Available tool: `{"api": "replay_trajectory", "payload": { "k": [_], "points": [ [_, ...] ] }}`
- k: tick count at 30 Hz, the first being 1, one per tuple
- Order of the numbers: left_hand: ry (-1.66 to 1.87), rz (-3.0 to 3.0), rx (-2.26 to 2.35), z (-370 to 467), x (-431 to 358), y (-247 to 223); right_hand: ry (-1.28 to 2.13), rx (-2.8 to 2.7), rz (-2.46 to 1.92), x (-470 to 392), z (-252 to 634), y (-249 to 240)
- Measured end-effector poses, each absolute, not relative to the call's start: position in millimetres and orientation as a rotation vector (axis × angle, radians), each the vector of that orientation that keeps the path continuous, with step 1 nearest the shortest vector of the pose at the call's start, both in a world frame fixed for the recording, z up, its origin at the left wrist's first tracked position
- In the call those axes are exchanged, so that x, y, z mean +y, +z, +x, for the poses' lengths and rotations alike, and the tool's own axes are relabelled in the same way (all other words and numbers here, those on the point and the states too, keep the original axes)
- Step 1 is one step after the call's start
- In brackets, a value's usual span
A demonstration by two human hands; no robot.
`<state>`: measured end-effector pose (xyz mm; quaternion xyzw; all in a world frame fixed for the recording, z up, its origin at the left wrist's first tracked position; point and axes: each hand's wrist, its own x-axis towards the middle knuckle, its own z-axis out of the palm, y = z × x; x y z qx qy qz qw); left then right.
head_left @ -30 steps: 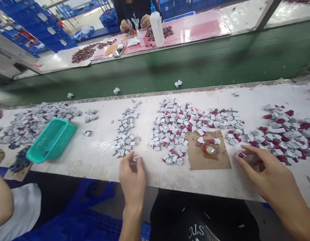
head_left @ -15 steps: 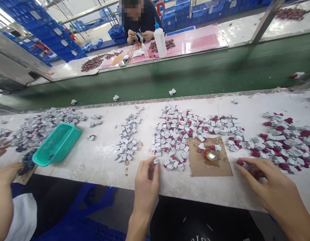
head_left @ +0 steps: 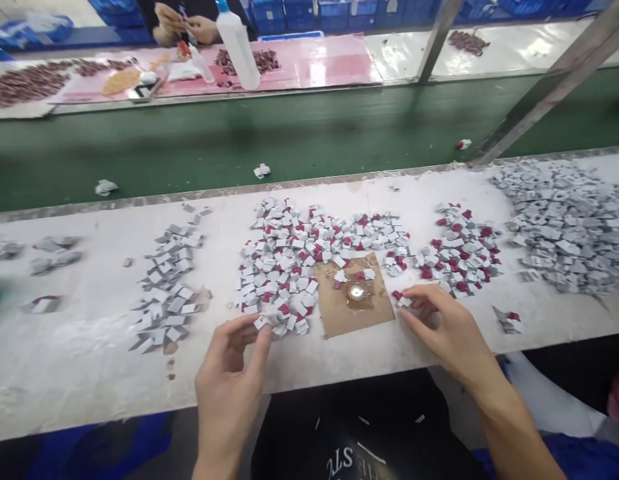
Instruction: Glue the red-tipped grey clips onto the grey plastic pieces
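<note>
Head view: a small white piece is pinched in the left hand at the near edge of the middle pile, left of the cardboard square. Right hand, fingers spread, touches a red-and-white piece just right of the cardboard on the tabletop. Shirt lettering is only partly legible, upside down.

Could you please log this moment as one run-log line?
left hand: pinching small white piece | right hand: fingertips on red-and-white piece | between: cardboard square

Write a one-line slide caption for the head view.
Left hand pinches a white piece; right hand touches pieces beside a cardboard square on the workbench.
</note>
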<state>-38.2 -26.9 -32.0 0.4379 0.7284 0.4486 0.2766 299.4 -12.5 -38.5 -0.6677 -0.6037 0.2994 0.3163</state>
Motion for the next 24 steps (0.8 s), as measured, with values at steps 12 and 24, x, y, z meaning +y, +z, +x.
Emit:
{"api": "replay_trajectory", "payload": {
  "k": [12,24],
  "points": [
    [1.067,1.173,1.404,24.2,4.5,-8.2,0.926,-1.242,-1.598,-11.0,286.0,-27.9],
    [0.946,0.990,1.108,58.5,18.4,5.4,1.111,-1.110,-1.311,-10.0,256.9,8.9]
  ]
}}
